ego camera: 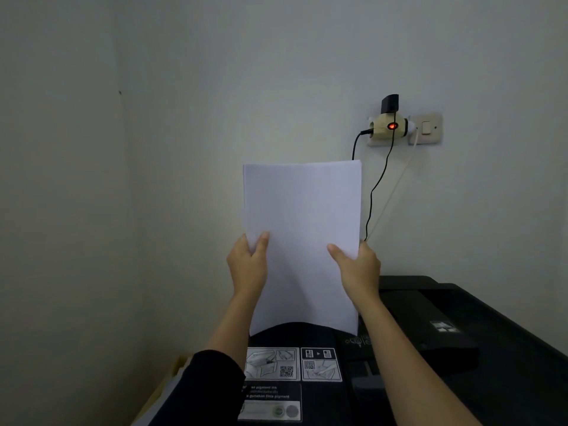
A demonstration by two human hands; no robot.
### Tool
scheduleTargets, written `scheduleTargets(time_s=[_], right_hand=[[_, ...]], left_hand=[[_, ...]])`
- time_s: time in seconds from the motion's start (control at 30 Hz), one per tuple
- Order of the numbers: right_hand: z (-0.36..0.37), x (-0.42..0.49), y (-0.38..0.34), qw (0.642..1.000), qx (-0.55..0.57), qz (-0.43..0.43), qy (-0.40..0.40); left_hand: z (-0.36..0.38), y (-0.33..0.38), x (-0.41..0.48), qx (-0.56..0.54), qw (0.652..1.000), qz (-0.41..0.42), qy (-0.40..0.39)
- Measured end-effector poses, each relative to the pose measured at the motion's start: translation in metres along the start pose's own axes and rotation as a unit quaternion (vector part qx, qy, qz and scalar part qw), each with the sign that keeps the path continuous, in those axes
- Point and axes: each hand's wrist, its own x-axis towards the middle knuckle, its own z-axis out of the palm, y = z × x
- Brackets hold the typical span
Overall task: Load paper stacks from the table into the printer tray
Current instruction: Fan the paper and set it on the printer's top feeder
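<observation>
Hands, left [248, 265] and right [356, 269], pinch an upright paper stack [302, 229] by its side edges above the black printer [455, 342], where its bowed bottom edge risks buckling on entry.

Scene is being lit dimly and evenly; the wall [215, 87] is being rendered grey-green, darkening left of the left hand [247, 265]. The paper stack [302, 241], gripped by both hands, is being shown as the brightest surface, faintly bluish. A small red lamp [392, 126] is glowing above the right hand [358, 269]. The printer [445, 348] below the hands is being lost in near-black. Fine detail is being softened throughout; label print is being blurred.
</observation>
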Motion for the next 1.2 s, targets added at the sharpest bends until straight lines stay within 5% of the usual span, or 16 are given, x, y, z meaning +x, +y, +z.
scheduleTargets(time_s=[0.23,0.47,0.9,1.2], right_hand=[[0.01,-0.003,-0.012,0.999,-0.001,-0.041,0.036],[0.009,-0.011,-0.001,0.999,-0.037,-0.013,-0.031],[0.004,-0.024,0.008,0.998,-0.024,0.026,-0.049],[0.003,-0.036,0.02,0.995,-0.009,0.074,-0.064]], left_hand=[[0.002,0.01,-0.001,0.018,0.999,0.047,0.003],[-0.001,-0.006,-0.011,0.068,0.995,0.021,-0.065],[-0.001,-0.018,-0.027,0.137,0.99,-0.024,0.002],[-0.011,-0.032,-0.043,0.136,0.989,-0.045,-0.048]])
